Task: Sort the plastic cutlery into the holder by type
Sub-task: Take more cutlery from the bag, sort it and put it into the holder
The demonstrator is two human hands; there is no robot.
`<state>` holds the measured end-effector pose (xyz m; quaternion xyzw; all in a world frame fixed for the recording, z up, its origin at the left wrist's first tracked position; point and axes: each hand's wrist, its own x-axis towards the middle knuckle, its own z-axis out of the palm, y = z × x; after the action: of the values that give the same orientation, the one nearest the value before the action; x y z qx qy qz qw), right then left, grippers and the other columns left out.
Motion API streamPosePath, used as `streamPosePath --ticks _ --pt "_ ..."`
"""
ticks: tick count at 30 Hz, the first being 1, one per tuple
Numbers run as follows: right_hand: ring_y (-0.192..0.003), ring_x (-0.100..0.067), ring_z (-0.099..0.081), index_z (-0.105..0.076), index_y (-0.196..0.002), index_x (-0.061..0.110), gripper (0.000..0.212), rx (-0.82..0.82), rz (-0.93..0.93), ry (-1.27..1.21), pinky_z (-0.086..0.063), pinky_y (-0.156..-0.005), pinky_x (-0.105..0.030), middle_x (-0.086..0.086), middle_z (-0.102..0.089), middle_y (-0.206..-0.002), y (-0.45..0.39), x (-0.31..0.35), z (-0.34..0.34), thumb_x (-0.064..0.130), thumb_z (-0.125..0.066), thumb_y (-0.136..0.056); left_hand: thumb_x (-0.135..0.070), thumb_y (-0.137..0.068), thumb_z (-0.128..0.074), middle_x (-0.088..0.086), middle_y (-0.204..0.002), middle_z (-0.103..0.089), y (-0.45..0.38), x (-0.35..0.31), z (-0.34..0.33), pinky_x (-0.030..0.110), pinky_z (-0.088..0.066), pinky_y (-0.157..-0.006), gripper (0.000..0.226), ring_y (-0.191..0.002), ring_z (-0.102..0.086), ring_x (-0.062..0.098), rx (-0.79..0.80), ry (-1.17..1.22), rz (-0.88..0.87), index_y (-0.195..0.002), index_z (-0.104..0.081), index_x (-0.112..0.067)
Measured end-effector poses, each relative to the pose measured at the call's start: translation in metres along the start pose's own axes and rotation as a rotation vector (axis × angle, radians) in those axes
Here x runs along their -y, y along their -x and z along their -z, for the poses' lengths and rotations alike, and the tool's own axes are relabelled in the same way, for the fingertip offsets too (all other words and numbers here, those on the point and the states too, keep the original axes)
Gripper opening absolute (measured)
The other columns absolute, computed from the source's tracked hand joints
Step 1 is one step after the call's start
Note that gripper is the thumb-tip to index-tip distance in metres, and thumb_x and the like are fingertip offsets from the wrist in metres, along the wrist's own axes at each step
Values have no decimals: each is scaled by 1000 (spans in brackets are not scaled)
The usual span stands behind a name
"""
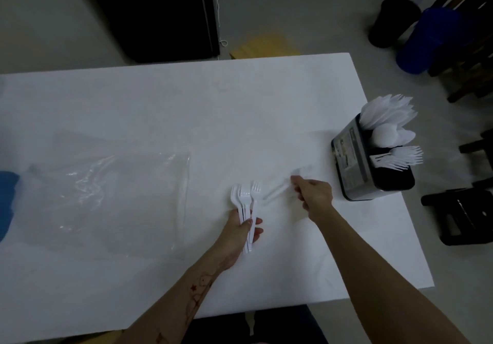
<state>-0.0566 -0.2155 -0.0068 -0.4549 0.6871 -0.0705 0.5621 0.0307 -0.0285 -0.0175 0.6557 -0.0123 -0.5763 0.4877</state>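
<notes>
My left hand grips a bunch of white plastic forks by the handles, tines pointing away, just above the white table. To their right, my right hand pinches a white plastic piece lying slanted and blurred; its type is unclear. The metal and black cutlery holder stands at the table's right edge, beyond my right hand. Its far compartment holds knives, the middle holds spoons, and the near one holds forks.
A clear, crumpled plastic bag lies flat on the table's left half. Something blue sits at the far left edge. Off the table at right are black and blue bins and dark stools.
</notes>
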Motion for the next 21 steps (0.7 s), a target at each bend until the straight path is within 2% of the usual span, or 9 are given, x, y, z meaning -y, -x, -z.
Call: streamPosePath --ticks 3,4,8,11,15,17,19,21 --pt "-57 -14 -51 -75 -83 4 26 283 59 204 -36 -46 -23 -3 -66 -70 18 -4 6 29 -81 -77 -7 -101 -37 10 -107 -63 -1 -4 3 17 -55 -67 32 -89 -65 17 -6 5 -9 -131 -43 3" --pt "-58 -13 -52 -75 -82 7 26 328 79 275 -37 -47 -23 -3 -68 -70 24 -6 3 30 -82 -76 -8 -101 -37 10 -109 -64 -1 -6 2 17 -55 -68 32 -90 -66 17 7 5 -15 -131 -43 2" --pt "-57 -10 -58 -74 -74 13 20 281 130 317 -41 -49 -22 0 -72 -69 41 -10 -10 31 -83 -75 -9 -102 -38 13 -121 -61 0 -11 -5 23 -56 -72 28 -93 -70 19 100 36 -41 -129 -44 -9" --pt "-54 -8 -59 -72 -66 15 19 235 169 300 -41 -48 -20 0 -72 -65 44 -12 -7 29 -82 -75 -13 -102 -38 17 -126 -57 0 -17 -15 14 -53 -64 28 -79 -72 5 151 -49 -32 -128 -45 -4" --pt "-50 -5 -55 -72 -63 14 25 232 212 273 -38 -44 -17 3 -68 -59 49 -10 8 32 -85 -72 -11 -99 -45 6 -123 -60 6 -21 -27 19 -54 -75 28 -99 -67 15 210 -86 -107 -127 -45 -13" --pt "-52 -9 -53 -71 -67 12 28 240 209 226 -38 -42 -18 4 -64 -59 50 -8 19 35 -86 -70 -15 -99 -45 -1 -118 -62 13 -28 -34 18 -53 -75 31 -98 -67 11 231 -141 -135 -130 -42 -16" --pt "-57 -11 -51 -71 -72 10 27 303 199 118 -37 -44 -19 4 -60 -60 50 -3 33 32 -85 -73 -17 -99 -45 -2 -115 -63 18 -38 -42 17 -52 -74 32 -93 -67 9 251 -198 -191 -131 -43 -14" --pt "-59 -11 -48 -68 -69 11 21 429 254 18 -37 -48 -20 3 -54 -59 53 8 51 23 -80 -81 -16 -100 -45 4 -116 -64 21 -50 -52 19 -52 -76 32 -92 -67 10 287 -266 -259 -131 -45 -13"
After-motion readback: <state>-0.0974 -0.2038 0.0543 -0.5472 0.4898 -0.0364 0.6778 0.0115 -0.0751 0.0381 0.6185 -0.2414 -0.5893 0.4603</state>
